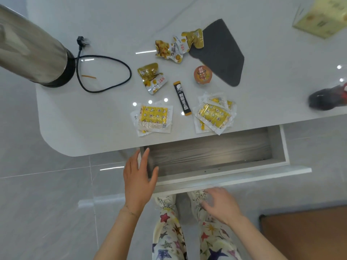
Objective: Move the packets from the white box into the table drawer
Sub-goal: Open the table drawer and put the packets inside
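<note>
We stood with the grey wood-lined drawer [210,154] pulled open, left hand [139,177] flat at its corner, right hand [219,205] empty; yellow foil packets [213,114] near the desk's front edge likely came next

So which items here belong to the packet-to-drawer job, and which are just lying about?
Job: left packet pile, right packet pile, loose gold packets, black stick, open drawer, left hand, right hand.

Lying about: kettle, cord, grey mat, round cup, yellow box.

The black stick packet [182,98] has big white Chinese letters down its side. Other packets carry print too, but it is too small to read.
</note>
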A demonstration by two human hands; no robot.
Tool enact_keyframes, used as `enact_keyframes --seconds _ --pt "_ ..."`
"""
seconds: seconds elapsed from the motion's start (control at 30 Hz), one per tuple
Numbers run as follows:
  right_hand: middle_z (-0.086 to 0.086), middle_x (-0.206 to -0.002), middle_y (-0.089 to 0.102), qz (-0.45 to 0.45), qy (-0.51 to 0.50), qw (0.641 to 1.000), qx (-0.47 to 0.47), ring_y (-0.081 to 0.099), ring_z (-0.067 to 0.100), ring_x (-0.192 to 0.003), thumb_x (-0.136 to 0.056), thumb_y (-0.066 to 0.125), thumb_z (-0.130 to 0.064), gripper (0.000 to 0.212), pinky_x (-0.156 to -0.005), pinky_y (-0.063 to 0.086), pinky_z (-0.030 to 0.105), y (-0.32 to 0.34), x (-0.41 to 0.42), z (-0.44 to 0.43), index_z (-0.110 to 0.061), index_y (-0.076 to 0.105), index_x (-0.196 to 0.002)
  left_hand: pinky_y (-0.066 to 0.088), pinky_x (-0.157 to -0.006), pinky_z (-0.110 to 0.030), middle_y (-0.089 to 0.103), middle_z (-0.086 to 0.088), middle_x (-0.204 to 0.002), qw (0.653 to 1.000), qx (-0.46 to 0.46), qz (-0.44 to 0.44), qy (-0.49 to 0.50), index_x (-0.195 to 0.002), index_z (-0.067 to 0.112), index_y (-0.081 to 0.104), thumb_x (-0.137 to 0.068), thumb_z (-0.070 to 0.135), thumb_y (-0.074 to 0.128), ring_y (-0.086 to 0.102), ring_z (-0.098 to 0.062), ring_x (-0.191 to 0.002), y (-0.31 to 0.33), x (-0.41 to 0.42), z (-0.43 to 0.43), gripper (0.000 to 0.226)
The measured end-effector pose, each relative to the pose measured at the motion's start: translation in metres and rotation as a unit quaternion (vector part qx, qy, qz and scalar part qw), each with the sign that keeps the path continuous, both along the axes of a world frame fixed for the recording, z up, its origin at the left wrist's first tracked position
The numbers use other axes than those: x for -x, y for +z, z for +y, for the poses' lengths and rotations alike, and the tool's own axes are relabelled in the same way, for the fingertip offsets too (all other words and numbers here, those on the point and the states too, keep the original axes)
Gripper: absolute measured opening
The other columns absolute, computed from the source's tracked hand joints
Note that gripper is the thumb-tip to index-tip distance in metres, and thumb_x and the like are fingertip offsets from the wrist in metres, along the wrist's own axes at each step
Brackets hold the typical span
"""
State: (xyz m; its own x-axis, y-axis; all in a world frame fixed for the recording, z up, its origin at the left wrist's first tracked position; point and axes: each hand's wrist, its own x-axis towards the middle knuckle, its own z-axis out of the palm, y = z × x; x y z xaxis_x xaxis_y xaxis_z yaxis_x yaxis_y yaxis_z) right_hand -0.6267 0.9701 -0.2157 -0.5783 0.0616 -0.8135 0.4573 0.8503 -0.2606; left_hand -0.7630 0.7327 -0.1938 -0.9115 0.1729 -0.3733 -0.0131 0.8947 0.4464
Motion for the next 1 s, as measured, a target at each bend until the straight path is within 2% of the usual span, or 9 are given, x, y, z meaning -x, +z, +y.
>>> enact_keyframes --seconds 0.1,0.23,0.33,0.43,0.5,0.57,0.73,0.87,1.0 --pt "-0.008 -0.130 0.050 0.075 -0.029 0.996 -0.028 0.040 0.013 -0.122 -0.090 0.045 -0.056 0.051 -0.097 0.036 0.031 0.036 0.038 0.012 -0.028 0.044 -0.133 0.027 -0.113 -0.045 0.029 -0.004 -0.153 0.999 -0.027 0.001 0.026 -0.147 0.030 0.030 -0.094 0.047 0.046 0.027 -0.024 -0.140 0.026 0.024 0.004 0.058" --pt "-0.005 -0.141 0.039 0.159 -0.064 0.983 -0.064 0.034 0.017 -0.129 -0.086 0.039 -0.064 0.067 -0.104 0.035 0.035 0.068 0.098 0.034 -0.029 0.032 -0.144 0.025 -0.114 -0.042 0.028 -0.003 -0.154 0.996 -0.062 -0.008 0.067 -0.148 0.030 0.028 -0.094 0.040 0.052 0.024 -0.022 -0.142 0.054 0.054 0.010 0.060" --pt "0.001 -0.148 0.033 0.208 -0.171 0.962 -0.042 0.029 0.021 -0.136 -0.088 0.052 -0.056 0.071 -0.110 0.029 0.038 0.071 0.140 0.050 -0.024 0.029 -0.147 0.025 -0.115 -0.042 0.028 -0.002 -0.155 0.994 -0.070 -0.018 0.080 -0.149 0.028 0.027 -0.095 0.040 0.052 0.023 -0.020 -0.143 0.056 0.079 0.014 0.061" --pt "0.008 -0.141 0.043 0.258 -0.314 0.914 0.006 0.037 0.026 -0.132 -0.083 0.068 -0.042 0.072 -0.111 0.028 0.040 0.060 0.176 0.062 -0.015 0.036 -0.142 0.025 -0.116 -0.043 0.029 0.001 -0.155 0.988 -0.105 -0.038 0.103 -0.150 0.028 0.025 -0.096 0.040 0.051 0.022 -0.019 -0.144 0.044 0.099 0.020 0.062" --pt "0.008 -0.141 0.045 0.249 -0.404 0.880 0.017 0.039 0.027 -0.132 -0.078 0.076 -0.038 0.078 -0.111 0.029 0.045 0.052 0.193 0.067 -0.014 0.037 -0.142 0.024 -0.115 -0.042 0.028 0.002 -0.154 0.978 -0.150 -0.058 0.136 -0.150 0.029 0.024 -0.096 0.037 0.053 0.022 -0.018 -0.143 0.034 0.107 0.026 0.062" --pt "0.007 -0.143 0.043 0.233 -0.444 0.865 0.012 0.038 0.027 -0.133 -0.073 0.081 -0.036 0.085 -0.111 0.028 0.047 0.040 0.202 0.072 -0.016 0.035 -0.143 0.023 -0.115 -0.042 0.028 0.002 -0.154 0.973 -0.166 -0.065 0.150 -0.149 0.029 0.024 -0.096 0.034 0.054 0.021 -0.018 -0.143 0.021 0.110 0.031 0.061" --pt "0.007 -0.145 0.039 0.207 -0.431 0.877 -0.058 0.033 0.032 -0.135 -0.065 0.082 -0.047 0.100 -0.105 0.029 0.046 0.009 0.210 0.078 -0.021 0.030 -0.145 0.019 -0.117 -0.048 0.019 -0.007 -0.158 0.985 -0.099 -0.040 0.136 -0.148 0.028 0.026 -0.092 0.040 0.059 0.012 -0.025 -0.146 -0.017 0.121 0.035 0.067" --pt "0.009 -0.150 0.025 0.209 -0.456 0.864 -0.054 0.028 0.032 -0.136 -0.067 0.084 -0.036 0.106 -0.105 0.032 0.050 0.001 0.217 0.073 -0.026 0.018 -0.149 0.020 -0.115 -0.046 0.023 -0.007 -0.156 0.988 -0.031 0.004 0.154 -0.149 0.023 0.027 -0.089 0.047 0.060 0.015 -0.027 -0.144 -0.034 0.128 0.044 0.073" --pt "0.012 -0.145 0.031 0.206 -0.526 0.825 -0.001 0.038 0.031 -0.131 -0.065 0.087 -0.025 0.114 -0.103 0.038 0.044 -0.002 0.219 0.069 -0.028 0.012 -0.150 0.031 -0.111 -0.047 0.039 -0.011 -0.146 0.985 -0.024 0.063 0.157 -0.146 0.017 0.034 -0.085 0.036 0.068 0.029 -0.030 -0.136 -0.040 0.122 0.053 0.072"
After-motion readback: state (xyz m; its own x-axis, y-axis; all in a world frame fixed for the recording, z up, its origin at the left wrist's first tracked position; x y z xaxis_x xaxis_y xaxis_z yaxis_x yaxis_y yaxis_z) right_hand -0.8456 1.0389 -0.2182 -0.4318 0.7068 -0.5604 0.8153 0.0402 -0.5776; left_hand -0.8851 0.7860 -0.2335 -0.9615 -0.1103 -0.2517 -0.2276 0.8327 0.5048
